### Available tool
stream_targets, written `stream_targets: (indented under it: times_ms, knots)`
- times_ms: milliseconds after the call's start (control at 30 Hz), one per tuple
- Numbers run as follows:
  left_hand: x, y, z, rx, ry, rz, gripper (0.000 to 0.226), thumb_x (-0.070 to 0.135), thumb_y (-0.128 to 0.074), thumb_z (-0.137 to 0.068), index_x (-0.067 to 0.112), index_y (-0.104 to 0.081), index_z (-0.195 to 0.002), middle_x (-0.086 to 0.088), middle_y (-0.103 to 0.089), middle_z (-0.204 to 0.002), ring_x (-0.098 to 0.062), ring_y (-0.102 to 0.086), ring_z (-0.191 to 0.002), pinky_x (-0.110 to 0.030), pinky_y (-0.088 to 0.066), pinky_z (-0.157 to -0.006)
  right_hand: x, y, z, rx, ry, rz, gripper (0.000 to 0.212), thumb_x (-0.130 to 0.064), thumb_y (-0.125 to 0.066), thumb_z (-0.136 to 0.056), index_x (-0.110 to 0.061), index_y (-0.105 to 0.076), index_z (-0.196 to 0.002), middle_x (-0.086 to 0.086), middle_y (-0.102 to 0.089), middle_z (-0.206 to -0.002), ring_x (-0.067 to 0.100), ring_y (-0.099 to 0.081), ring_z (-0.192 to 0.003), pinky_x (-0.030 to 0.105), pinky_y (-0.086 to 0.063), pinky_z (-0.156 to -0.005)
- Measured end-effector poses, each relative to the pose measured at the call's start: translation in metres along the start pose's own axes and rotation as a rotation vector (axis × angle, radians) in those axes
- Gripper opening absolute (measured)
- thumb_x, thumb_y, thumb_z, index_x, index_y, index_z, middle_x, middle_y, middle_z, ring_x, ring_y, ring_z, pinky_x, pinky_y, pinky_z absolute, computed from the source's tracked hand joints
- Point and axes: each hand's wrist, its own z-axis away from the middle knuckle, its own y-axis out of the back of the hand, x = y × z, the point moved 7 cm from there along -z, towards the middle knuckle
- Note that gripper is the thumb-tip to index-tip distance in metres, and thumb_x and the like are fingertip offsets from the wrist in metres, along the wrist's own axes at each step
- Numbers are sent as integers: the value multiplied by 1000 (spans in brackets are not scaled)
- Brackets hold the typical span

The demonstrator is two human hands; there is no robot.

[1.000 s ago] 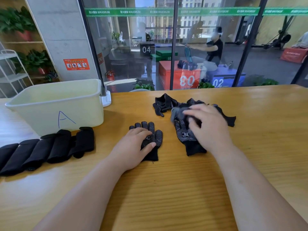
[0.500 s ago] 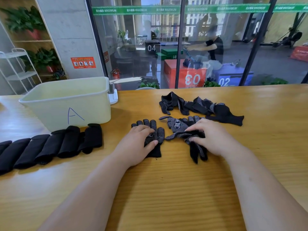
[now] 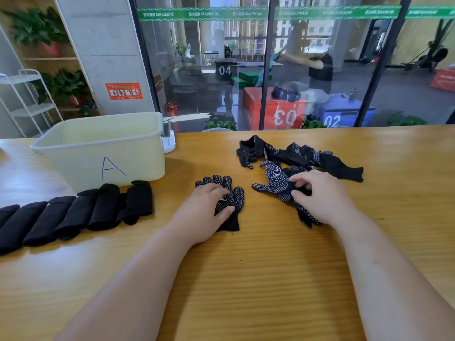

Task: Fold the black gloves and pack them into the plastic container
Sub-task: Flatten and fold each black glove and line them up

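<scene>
The left hand (image 3: 209, 207) lies open, pressing one flat glove (image 3: 227, 200) to the table (image 3: 246, 279). The right hand (image 3: 317, 195) pinches a crumpled glove (image 3: 275, 183); it is best smoothed and laid squarely on the flat one. Beyond lie the loose gloves (image 3: 302, 156), folded bundles (image 3: 81, 212) and the container (image 3: 98, 148).

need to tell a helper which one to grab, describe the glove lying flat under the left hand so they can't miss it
On the wooden table, right of the pale container marked A, the flat glove lies under the left hand. Unlike the crumpled glove under the right hand and the tangled pile behind, it is spread out, fingers pointing away.
</scene>
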Motion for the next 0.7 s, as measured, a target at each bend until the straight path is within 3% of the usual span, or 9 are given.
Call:
stream_targets:
  times_ms: [67,167,267,400,533,700]
  knots:
    - [0,0,0,-3,-1,-4,57,58,-55,-104,30,-53,-154,11,-48,-157,-14,-37,-150,-41,-38,-123,6,-3,1,-24,-44,43,33,-35,-79,-91,-40,-71,-123,-22,-66,-105,13,-59,-107,37,-53,-88]
    - [1,0,0,-5,-2,-4,57,58,-55,-104,30,-53,-154,11,-47,-158,-14,-37,-150,-41,-38,-123,8,3,0,51,-86,78,11,-38,-80,-92,-43,-76,-101,-21,-70,-92,14,-63,-101,39,-57,-85]
    - [1,1,1,-7,-2,-7,58,59,-54,-104,30,-52,-154,11,-47,-158,-14,-37,-150,-42,-38,-123,3,18,-1,219,-89,85,13,-34,-74,-96,-40,-72,-85,-15,-63,-94,18,-55,-99,36,-47,-76]
    - [1,1,1,-8,-1,-14,58,59,-54,-105,30,-52,-155,11,-47,-158,-14,-36,-150,-42,-37,-123,-11,27,0,266,-8,32,3,-42,-73,-95,-41,-70,-95,-13,-61,-106,17,-52,-105,36,-43,-80]
    - [1,2,1,-9,2,-12,57,58,-54,-105,30,-52,-154,11,-47,-158,-14,-36,-151,-41,-37,-123,-7,-1,-1,-1,-88,267,40,-61,-76,-88,-37,-75,-120,-8,-66,-120,20,-53,-118,43,-54,-89]
    - [2,1,1,-10,1,-9,56,58,-55,-105,30,-53,-154,12,-47,-158,-13,-36,-151,-40,-37,-124,-13,10,-1,193,-40,252,20,-46,-69,-99,-33,-82,-108,-6,-69,-109,24,-56,-105,42,-53,-81]
